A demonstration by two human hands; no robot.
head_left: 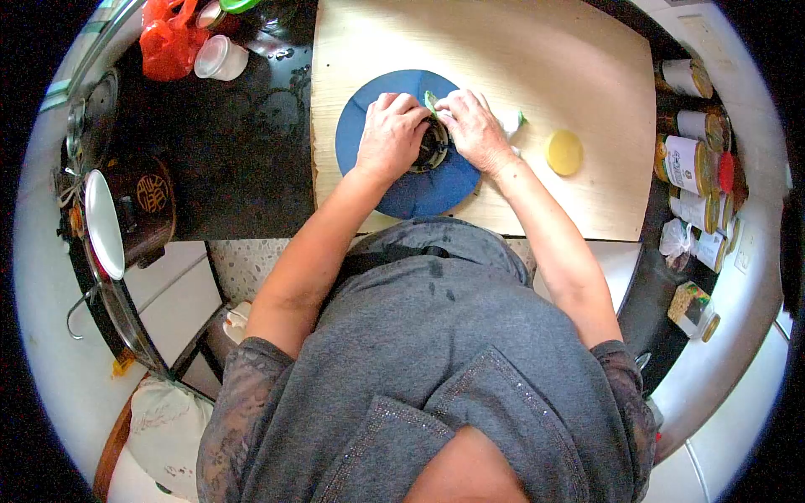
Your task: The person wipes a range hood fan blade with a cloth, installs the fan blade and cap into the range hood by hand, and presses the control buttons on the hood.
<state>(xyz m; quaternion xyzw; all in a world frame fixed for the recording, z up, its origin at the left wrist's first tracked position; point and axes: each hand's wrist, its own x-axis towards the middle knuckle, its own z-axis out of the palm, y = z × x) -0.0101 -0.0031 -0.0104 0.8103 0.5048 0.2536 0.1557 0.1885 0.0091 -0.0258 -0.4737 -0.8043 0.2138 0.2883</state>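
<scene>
On the light wooden board lies a round blue disc (356,126) with fold-like lines. At its middle is a dark round piece with a pale metallic rim (433,149), partly covered by my hands. My left hand (392,134) is closed over its left edge, fingertips curled inward; what they grip is hidden. My right hand (474,130) bends in from the other side, its thumb and fingers pinched beside a small green-and-white piece of wrapper (430,102). Behind the right hand lies a white-and-green packet (513,123). A yellow round lid (564,152) is farther right.
The wooden board (503,42) sits on a black counter (243,159). At the back left are a red plastic bag (170,46) and a white lidded tub (220,59). Several labelled jars (686,163) line the right side. A white plate (104,225) stands at the left.
</scene>
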